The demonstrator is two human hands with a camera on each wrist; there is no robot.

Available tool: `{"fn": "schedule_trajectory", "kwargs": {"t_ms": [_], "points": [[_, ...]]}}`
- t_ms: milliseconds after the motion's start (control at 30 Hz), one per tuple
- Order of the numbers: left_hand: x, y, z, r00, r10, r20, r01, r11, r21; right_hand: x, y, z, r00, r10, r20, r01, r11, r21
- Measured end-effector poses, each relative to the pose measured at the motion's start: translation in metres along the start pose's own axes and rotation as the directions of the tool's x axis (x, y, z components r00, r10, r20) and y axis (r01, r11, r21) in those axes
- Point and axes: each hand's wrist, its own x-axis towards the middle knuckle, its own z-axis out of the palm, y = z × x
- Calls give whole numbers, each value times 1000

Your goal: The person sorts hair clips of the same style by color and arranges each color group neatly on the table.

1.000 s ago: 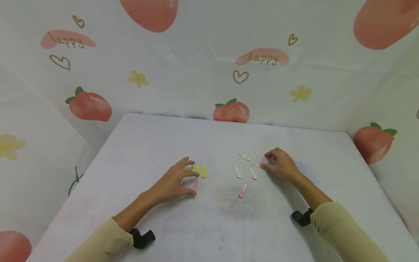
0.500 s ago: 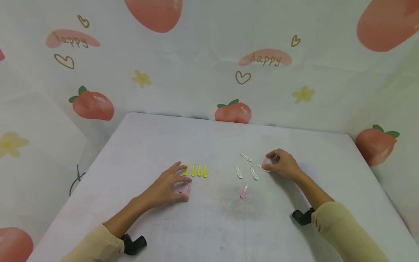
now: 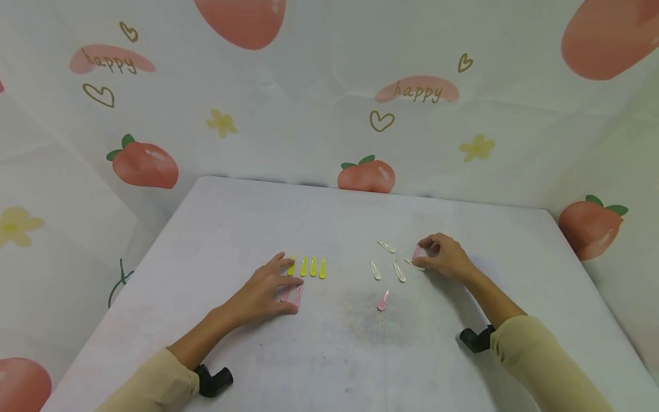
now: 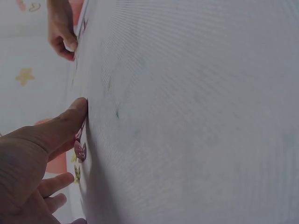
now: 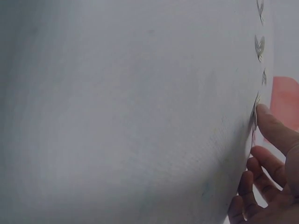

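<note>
In the head view my left hand (image 3: pixel 264 293) holds a pink hair clip (image 3: pixel 298 296) between thumb and index finger, low over the table. Another pink clip (image 3: pixel 285 295) lies close beside it, partly behind the fingers. Just beyond is a row of several yellow hair clips (image 3: pixel 313 266), the leftmost partly covered by a finger. On the right, my right hand (image 3: pixel 445 258) has thumb and index finger at the two ends of a pink clip (image 3: pixel 417 252). A white clip (image 3: pixel 415 265) lies at that thumb; in the right wrist view the thumb (image 5: pixel 275 130) is right at it.
Several white hair clips (image 3: pixel 375 270) lie scattered left of my right hand. A single pink clip (image 3: pixel 383 300) lies nearer, between the hands. The white table (image 3: pixel 329 355) meets a fruit-printed cloth (image 3: pixel 288 114) at its back edge. Black wrist mounts (image 3: pixel 215 381) stick out from both sleeves.
My left hand has moved left and slightly nearer with the pink clip, bringing it beside the other pink clip and uncovering most of the yellow row. My right hand has hardly moved.
</note>
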Motion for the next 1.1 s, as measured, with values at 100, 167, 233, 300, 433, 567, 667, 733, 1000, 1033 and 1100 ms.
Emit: {"fn": "schedule_trajectory", "kwargs": {"t_ms": [100,167,233,300,433,567,667,733,1000,1033,1100], "points": [[0,1,0,1000,-2,8,2,1000,-4,0,0,0,1000,0,1,0,1000,2],[0,1,-1,1000,-4,13,4,1000,-1,0,1,0,1000,1,2,-1,1000,3],[0,1,-1,1000,-12,15,12,1000,-6,1,0,0,1000,0,0,0,1000,1],[0,2,0,1000,-10,6,10,1000,-6,1,0,1,1000,0,0,0,1000,0],[5,9,2,999,35,-27,-35,999,-14,2,1,2,1000,3,-1,-3,1000,-7],[22,25,7,994,106,-33,-107,994,-21,1,1,1,1000,6,-5,-6,1000,-7],[41,43,15,988,155,9,-155,988,-24,1,2,1,1000,5,-9,-5,1000,-3],[55,55,21,981,187,57,-186,982,-17,0,3,2,1000,4,-11,-4,1000,-1],[96,91,46,944,254,208,-275,959,74,1,5,4,1000,4,-12,-4,1000,6],[99,93,48,943,254,217,-275,958,77,1,5,4,1000,2,-14,-2,1000,6],[105,97,51,940,256,227,-279,957,76,1,5,4,1000,-4,-20,4,1000,5]]}}
